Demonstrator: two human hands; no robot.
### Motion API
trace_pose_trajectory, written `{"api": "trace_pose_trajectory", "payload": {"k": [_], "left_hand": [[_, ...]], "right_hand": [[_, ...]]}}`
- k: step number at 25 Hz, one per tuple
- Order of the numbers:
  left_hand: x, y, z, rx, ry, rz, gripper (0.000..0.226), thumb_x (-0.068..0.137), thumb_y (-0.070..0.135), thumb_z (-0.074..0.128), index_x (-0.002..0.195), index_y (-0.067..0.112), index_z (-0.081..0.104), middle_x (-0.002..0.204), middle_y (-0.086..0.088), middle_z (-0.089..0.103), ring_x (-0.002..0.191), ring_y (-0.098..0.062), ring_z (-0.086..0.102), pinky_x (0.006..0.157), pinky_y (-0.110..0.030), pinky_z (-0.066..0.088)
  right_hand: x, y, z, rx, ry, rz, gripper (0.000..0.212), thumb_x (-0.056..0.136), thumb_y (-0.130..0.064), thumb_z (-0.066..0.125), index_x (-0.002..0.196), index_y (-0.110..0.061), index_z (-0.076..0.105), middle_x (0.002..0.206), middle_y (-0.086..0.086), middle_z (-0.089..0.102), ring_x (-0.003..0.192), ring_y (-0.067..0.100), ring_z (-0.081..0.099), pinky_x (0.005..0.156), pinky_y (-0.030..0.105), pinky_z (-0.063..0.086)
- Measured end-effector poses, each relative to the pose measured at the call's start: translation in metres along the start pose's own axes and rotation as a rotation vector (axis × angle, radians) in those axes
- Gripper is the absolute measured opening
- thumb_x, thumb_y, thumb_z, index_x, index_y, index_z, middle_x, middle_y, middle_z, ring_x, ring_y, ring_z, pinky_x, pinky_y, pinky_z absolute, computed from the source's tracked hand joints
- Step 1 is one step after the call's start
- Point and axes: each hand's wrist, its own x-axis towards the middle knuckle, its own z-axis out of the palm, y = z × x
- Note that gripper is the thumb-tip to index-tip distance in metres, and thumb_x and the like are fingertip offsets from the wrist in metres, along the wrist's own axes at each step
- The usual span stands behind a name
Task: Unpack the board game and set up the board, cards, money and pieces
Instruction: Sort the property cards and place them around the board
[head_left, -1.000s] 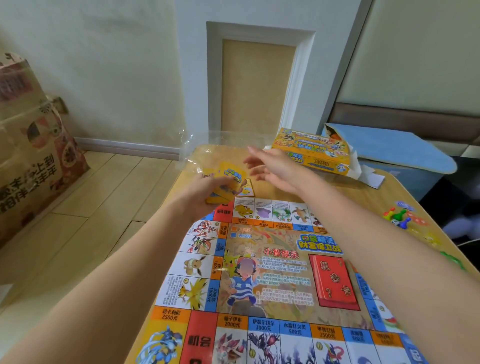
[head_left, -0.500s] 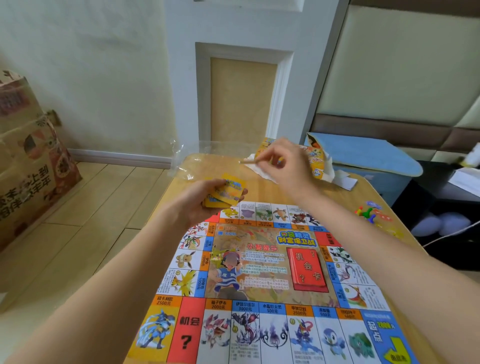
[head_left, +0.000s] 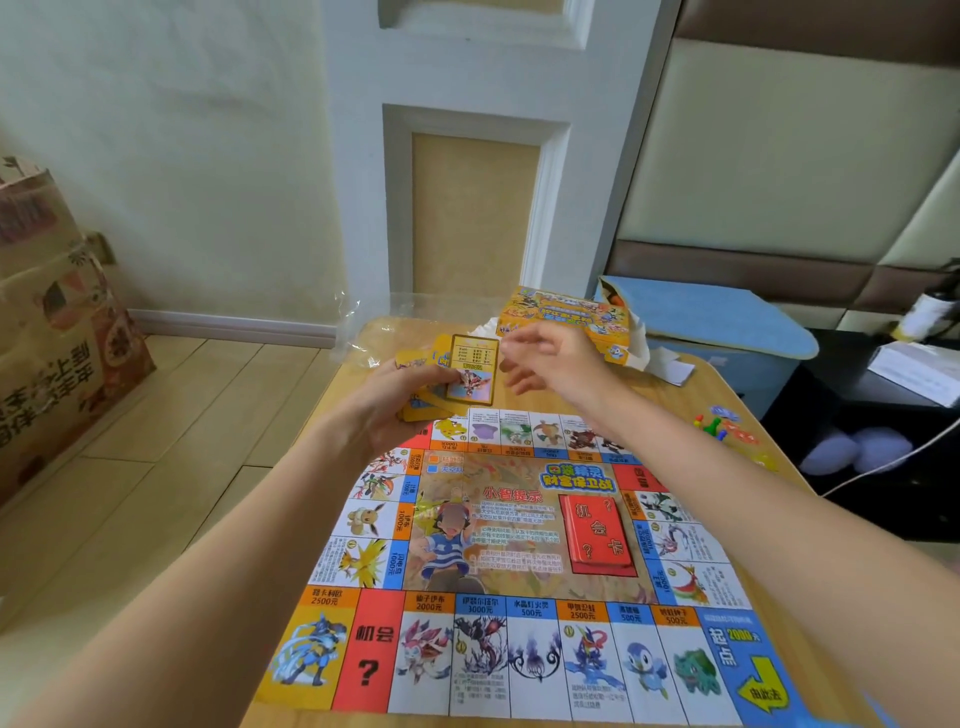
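The colourful game board (head_left: 519, 551) lies unfolded on the wooden table (head_left: 670, 410). A red stack of chance cards (head_left: 597, 535) sits on its centre-right. Beyond the board's far edge, my left hand (head_left: 395, 405) grips a fanned stack of yellow cards (head_left: 421, 410). One card (head_left: 474, 364) stands face up on top of that stack. My right hand (head_left: 556, 358) hovers just right of this card with loosely spread fingers, fingertips by its edge. The yellow game box (head_left: 566, 314) lies behind my right hand. Small coloured pieces (head_left: 719, 426) lie at the table's right edge.
Crumpled clear plastic wrap (head_left: 371, 332) sits at the table's far left corner, and white paper (head_left: 672, 366) lies beside the box. A blue-topped stool (head_left: 727, 322) stands behind the table. A large cardboard carton (head_left: 52, 332) is on the floor at left.
My right hand has come back from near the box toward my left hand. A face-up card now shows on top of the stack my left hand holds.
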Motion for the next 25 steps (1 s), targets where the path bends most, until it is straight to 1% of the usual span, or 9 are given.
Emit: {"api": "trace_pose_trajectory", "payload": {"k": [2, 4, 6, 9, 14, 16, 18, 21, 25], "left_hand": [[0.003, -0.001, 0.003, 0.000, 0.007, 0.034, 0.008, 0.087, -0.003, 0.055, 0.082, 0.001, 0.061, 0.067, -0.010, 0.070, 0.054, -0.017, 0.067, 0.054, -0.026, 0.057], [0.005, -0.002, 0.006, 0.002, 0.001, 0.065, 0.007, 0.086, -0.003, 0.057, 0.082, 0.001, 0.061, 0.068, -0.010, 0.069, 0.054, -0.016, 0.066, 0.055, -0.023, 0.056], [0.007, -0.001, 0.009, -0.019, -0.010, 0.093, 0.007, 0.086, -0.003, 0.056, 0.083, 0.000, 0.061, 0.067, -0.009, 0.070, 0.055, -0.015, 0.067, 0.054, -0.021, 0.056], [0.012, 0.003, 0.008, -0.056, -0.020, 0.128, 0.009, 0.088, -0.003, 0.054, 0.093, -0.002, 0.061, 0.083, -0.011, 0.072, 0.066, -0.017, 0.071, 0.062, -0.025, 0.057], [0.024, -0.008, 0.001, -0.060, -0.010, 0.080, 0.011, 0.088, -0.004, 0.053, 0.095, -0.001, 0.061, 0.085, -0.012, 0.072, 0.071, -0.019, 0.071, 0.067, -0.026, 0.057], [0.030, -0.015, 0.005, -0.062, -0.014, 0.054, 0.010, 0.088, -0.004, 0.053, 0.095, -0.002, 0.060, 0.081, -0.012, 0.072, 0.068, -0.019, 0.071, 0.063, -0.025, 0.058], [0.035, -0.020, 0.010, -0.039, -0.014, 0.033, 0.009, 0.089, -0.004, 0.052, 0.092, -0.002, 0.060, 0.073, -0.009, 0.073, 0.064, -0.017, 0.070, 0.056, -0.022, 0.057], [0.042, -0.025, 0.014, -0.004, 0.002, 0.021, 0.007, 0.088, -0.004, 0.053, 0.090, -0.002, 0.060, 0.071, -0.008, 0.072, 0.063, -0.016, 0.070, 0.058, -0.021, 0.057], [0.042, -0.029, 0.010, 0.059, -0.021, 0.018, 0.008, 0.087, -0.004, 0.054, 0.088, -0.002, 0.062, 0.079, -0.009, 0.072, 0.066, -0.016, 0.070, 0.060, -0.021, 0.057]], "right_hand": [[-0.004, 0.000, 0.005, 0.107, -0.102, 0.131, 0.011, 0.088, -0.007, 0.062, 0.097, -0.005, 0.057, 0.074, 0.011, 0.062, 0.061, 0.018, 0.060, 0.058, 0.022, 0.054], [-0.004, 0.002, 0.008, 0.125, -0.098, 0.163, 0.012, 0.083, 0.001, 0.064, 0.090, -0.007, 0.057, 0.073, 0.009, 0.061, 0.059, 0.015, 0.057, 0.054, 0.019, 0.051], [0.006, -0.001, 0.001, 0.106, 0.030, 0.138, 0.014, 0.081, 0.005, 0.064, 0.091, -0.004, 0.058, 0.075, 0.009, 0.061, 0.058, 0.013, 0.055, 0.048, 0.015, 0.048], [0.024, -0.001, -0.030, 0.203, 0.230, 0.169, 0.013, 0.084, 0.003, 0.062, 0.089, -0.009, 0.059, 0.082, 0.009, 0.062, 0.065, 0.014, 0.057, 0.050, 0.017, 0.047], [0.022, 0.024, -0.072, 0.038, 0.277, 0.300, 0.014, 0.082, 0.000, 0.065, 0.087, -0.012, 0.059, 0.079, 0.005, 0.063, 0.063, 0.012, 0.057, 0.043, 0.014, 0.044], [0.018, 0.037, -0.080, 0.020, 0.288, 0.334, 0.013, 0.082, 0.000, 0.066, 0.090, -0.009, 0.060, 0.075, 0.002, 0.062, 0.061, 0.010, 0.055, 0.044, 0.014, 0.040], [0.017, 0.045, -0.083, 0.048, 0.277, 0.337, 0.013, 0.082, -0.001, 0.066, 0.088, -0.011, 0.060, 0.074, 0.001, 0.062, 0.062, 0.009, 0.054, 0.047, 0.015, 0.039], [0.021, 0.049, -0.082, 0.061, 0.226, 0.315, 0.013, 0.084, -0.002, 0.064, 0.085, -0.014, 0.060, 0.076, 0.002, 0.062, 0.065, 0.010, 0.055, 0.054, 0.018, 0.041], [0.018, 0.041, -0.075, 0.053, -0.035, 0.313, 0.013, 0.091, -0.004, 0.055, 0.090, -0.016, 0.060, 0.085, 0.002, 0.059, 0.075, 0.013, 0.056, 0.065, 0.026, 0.049]]}}
